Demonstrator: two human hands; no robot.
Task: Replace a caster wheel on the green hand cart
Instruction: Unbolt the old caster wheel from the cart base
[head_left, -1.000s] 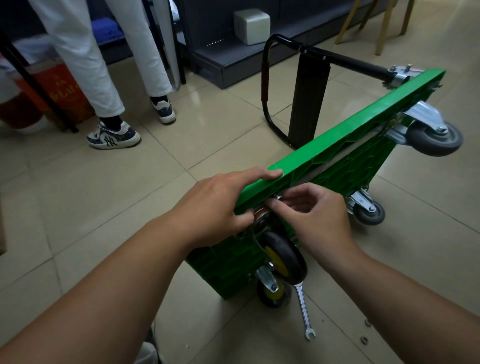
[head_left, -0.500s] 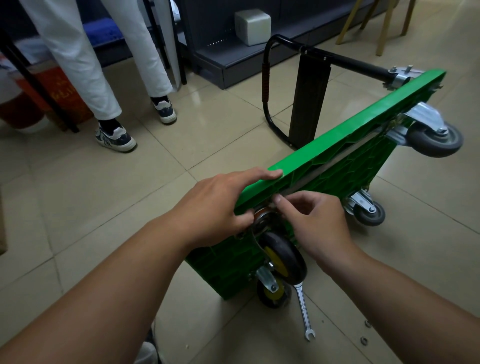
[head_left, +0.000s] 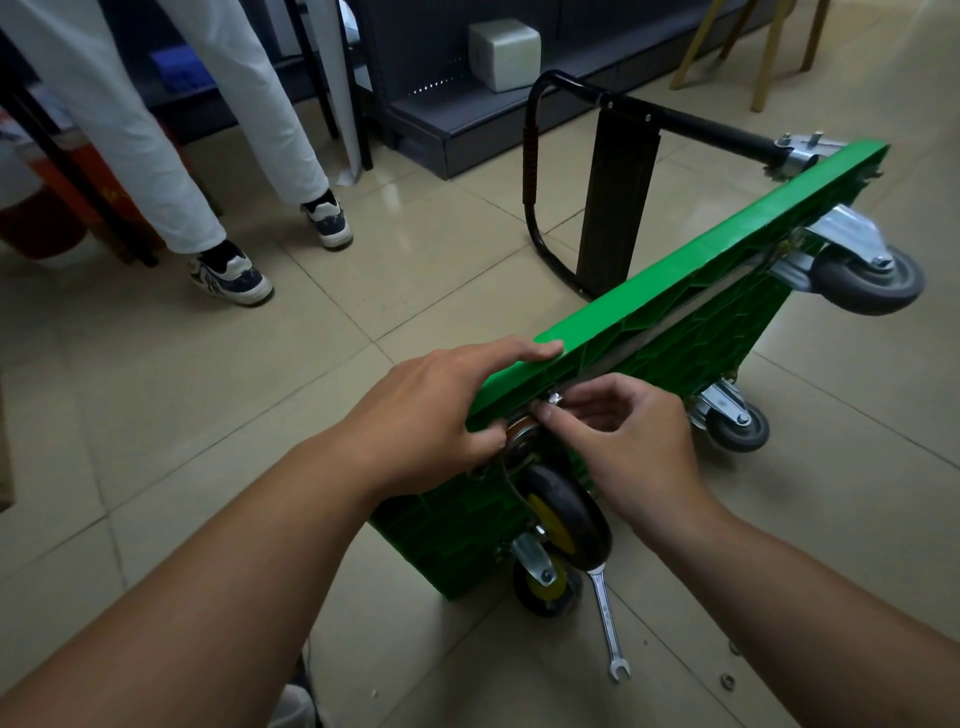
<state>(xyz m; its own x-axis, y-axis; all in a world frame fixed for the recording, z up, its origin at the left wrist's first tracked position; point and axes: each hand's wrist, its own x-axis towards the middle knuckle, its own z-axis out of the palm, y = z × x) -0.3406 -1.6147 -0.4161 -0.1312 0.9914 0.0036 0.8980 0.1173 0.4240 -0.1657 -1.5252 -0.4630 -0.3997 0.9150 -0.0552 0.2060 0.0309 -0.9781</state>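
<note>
**Q:** Where is the green hand cart (head_left: 675, 306)?

**A:** It stands tipped on its long edge on the tiled floor (head_left: 260, 415), with the underside towards you and the black handle (head_left: 691, 127) behind it.

**Q:** What do your hands hold?

**A:** Your left hand (head_left: 431, 415) clasps the upper edge at the near corner, fingers on top and thumb beneath. Your right hand (head_left: 628, 447) pinches a small metal fastener (head_left: 555, 399) between thumb and forefinger, just above the caster wheel (head_left: 566, 514), which is black with a yellow hub.

**Q:** What else is shown?

**A:** 1 wrench (head_left: 608, 618) lies on the floor beside the lower caster (head_left: 545, 587). 2 grey casters (head_left: 867, 280) sit at the far end.
</note>
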